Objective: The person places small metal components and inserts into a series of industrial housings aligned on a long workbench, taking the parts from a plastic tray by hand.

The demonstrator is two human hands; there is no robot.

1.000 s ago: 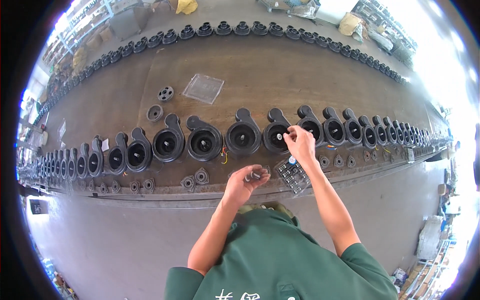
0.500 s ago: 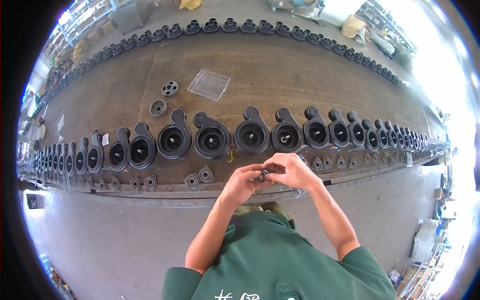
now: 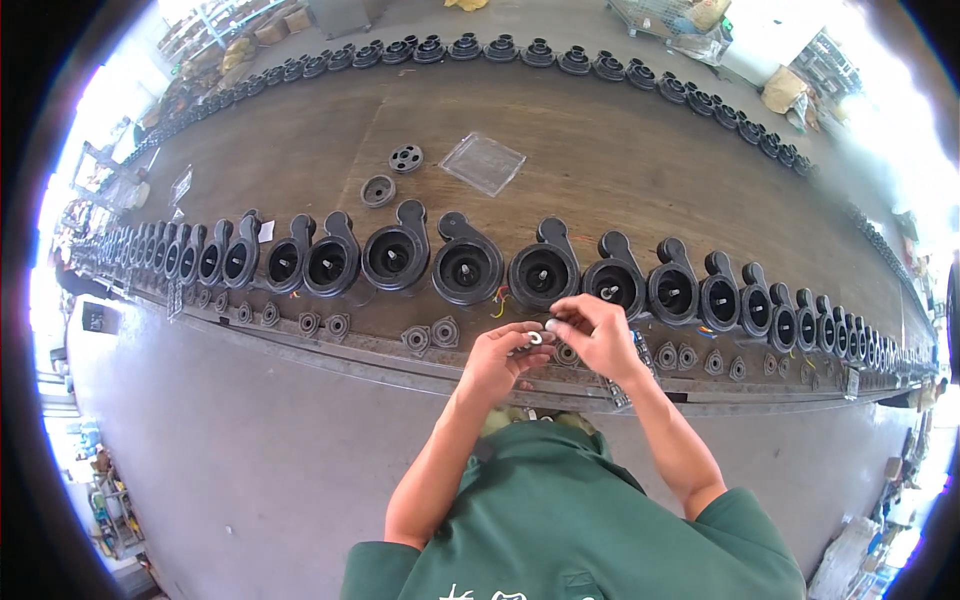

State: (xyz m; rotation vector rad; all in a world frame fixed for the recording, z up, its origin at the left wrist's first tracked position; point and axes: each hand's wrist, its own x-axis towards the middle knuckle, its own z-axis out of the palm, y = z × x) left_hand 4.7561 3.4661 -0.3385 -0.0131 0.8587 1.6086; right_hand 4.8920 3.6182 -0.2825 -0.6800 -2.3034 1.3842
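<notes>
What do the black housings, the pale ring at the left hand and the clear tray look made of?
Black housings: probably moulded plastic, though coated metal is possible; satin, dark walls with soft highlights.
Pale ring at the left hand: metal or plastic, too small to tell; light and smooth-looking.
Clear tray: likely thin glossy plastic; the brown tabletop shows through.

"What's in the left hand (image 3: 493, 362)?"

"A small white ring (image 3: 535, 339), held at the fingertips."

"And the right hand (image 3: 600, 342)?"

"It pinches a small pale piece (image 3: 551, 325), just beside the ring."

"What's on the tabletop (image 3: 320, 150)?"

"A long row of round black cases (image 3: 543, 275), open side up. Beyond them lie two round discs (image 3: 406, 158) and a clear plastic tray (image 3: 482, 163). Another row of dark parts (image 3: 465, 46) lines the far edge."
</notes>
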